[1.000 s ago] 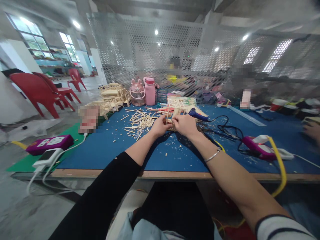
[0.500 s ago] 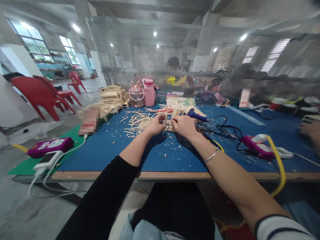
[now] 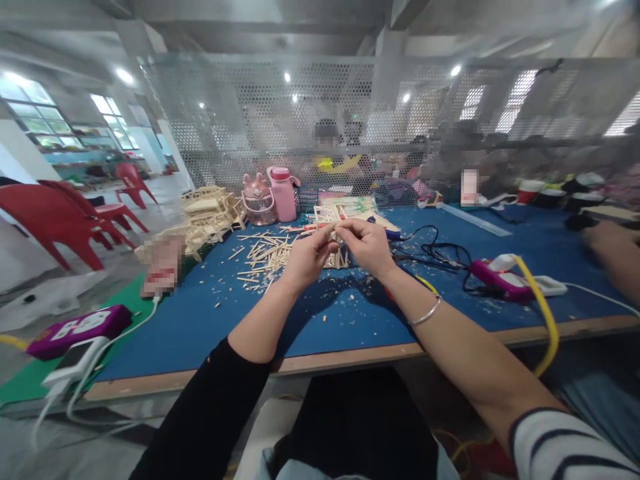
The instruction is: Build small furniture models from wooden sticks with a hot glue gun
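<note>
My left hand [image 3: 308,259] and my right hand [image 3: 367,248] meet fingertip to fingertip above the middle of the blue mat. Both are closed in a pinch; whatever sits between the fingers is too small and covered to name. Just below and behind them stands a small wooden stick frame [image 3: 341,259], partly hidden by the hands. Loose wooden sticks [image 3: 265,257] lie in a heap left of my left hand. Beyond my right hand shows part of a blue glue gun [image 3: 393,235], mostly covered.
Finished wooden models [image 3: 210,212] are stacked at the back left beside a pink bottle [image 3: 283,197]. Black cables [image 3: 440,257] run right to a purple power strip [image 3: 503,280]. Another purple power strip [image 3: 80,331] lies left. A perforated screen [image 3: 240,120] stands behind; another person's hand [image 3: 613,243] is at right.
My hands have risen off the wooden frame and drawn together, fingertips now meeting above it. The camera view has shifted, so the background sits further left.
</note>
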The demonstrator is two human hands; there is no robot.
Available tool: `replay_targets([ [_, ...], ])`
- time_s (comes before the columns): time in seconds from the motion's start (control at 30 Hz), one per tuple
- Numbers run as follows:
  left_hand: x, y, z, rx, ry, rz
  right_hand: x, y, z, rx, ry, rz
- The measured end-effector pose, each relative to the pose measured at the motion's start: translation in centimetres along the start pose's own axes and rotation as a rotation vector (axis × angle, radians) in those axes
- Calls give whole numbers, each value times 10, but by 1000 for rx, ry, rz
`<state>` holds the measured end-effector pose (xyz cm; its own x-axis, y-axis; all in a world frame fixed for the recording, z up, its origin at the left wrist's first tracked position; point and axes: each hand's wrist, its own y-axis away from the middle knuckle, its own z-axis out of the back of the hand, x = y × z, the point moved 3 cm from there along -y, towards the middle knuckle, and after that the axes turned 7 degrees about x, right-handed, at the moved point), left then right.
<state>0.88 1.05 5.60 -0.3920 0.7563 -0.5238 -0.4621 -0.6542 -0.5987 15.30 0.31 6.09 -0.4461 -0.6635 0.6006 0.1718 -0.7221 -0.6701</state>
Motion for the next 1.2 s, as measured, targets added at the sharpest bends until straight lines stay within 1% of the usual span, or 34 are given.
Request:
replay_targets([
  [0.1, 5, 0, 2, 5, -62, 39, -6, -1, -6, 130, -121, -69],
  [0.13, 8, 0, 3, -9, -73, 60, -8, -1, -7, 158, -131, -72],
  [0.17, 11, 0, 4, -41, -72, 87, -10, -3, -6, 153, -127, -68],
  [0.2, 15, 0, 7, -92, -50, 118, -13, -5, -2, 107, -105, -65],
  [0.27, 24, 1, 12, -240, 77, 190, -23, -12, 12, -66, 6, -91],
  [0.3, 30, 1, 15, -316, 173, 232, -31, -17, 21, -161, 99, -127],
  [0.33, 36, 2, 17, -377, 272, 274, -41, -21, 30, -222, 226, -182],
  [0.37, 42, 2, 19, -416, 358, 313, -51, -26, 37, -232, 377, -242],
  [0.4, 48, 2, 19, -435, 418, 346, -64, -31, 42, -183, 526, -308],
  [0.47, 58, 2, 18, -422, 466, 395, -90, -37, 46, -5, 784, -469],
  [0.5, 61, 2, 16, -398, 459, 407, -103, -38, 47, 89, 875, -575],
  [0.53, 64, 1, 14, -366, 435, 409, -114, -37, 46, 181, 922, -680],
  [0.57, 65, 1, 11, -325, 399, 404, -123, -36, 45, 227, 939, -728],
  [0.63, 64, 1, 4, -215, 304, 377, -132, -33, 42, 263, 945, -758],
  [0.7, 61, 1, -2, -109, 220, 348, -134, -30, 40, 243, 963, -725],
  [0.77, 58, 2, -6, -42, 182, 334, -134, -28, 42, 210, 980, -693],
  [0.83, 57, 2, -7, -18, 175, 327, -133, -26, 46, 175, 954, -678],
  [0.9, 57, 3, -7, -16, 191, 333, -136, -25, 52, 125, 845, -701],
  [0.97, 58, 3, -7, -23, 215, 343, -138, -26, 60, 7, 660, -720],
  [1.03, 59, 3, -7, -27, 208, 355, -137, -28, 68, -117, 503, -707],
  [1.07, 59, 3, -7, -30, 190, 358, -135, -29, 71, -162, 447, -691],
  [1.13, 60, 4, -6, -34, 145, 359, -125, -28, 75, -201, 303, -623],
  [1.2, 62, 3, -4, -37, 118, 349, -107, -22, 76, -197, 58, -490],
])
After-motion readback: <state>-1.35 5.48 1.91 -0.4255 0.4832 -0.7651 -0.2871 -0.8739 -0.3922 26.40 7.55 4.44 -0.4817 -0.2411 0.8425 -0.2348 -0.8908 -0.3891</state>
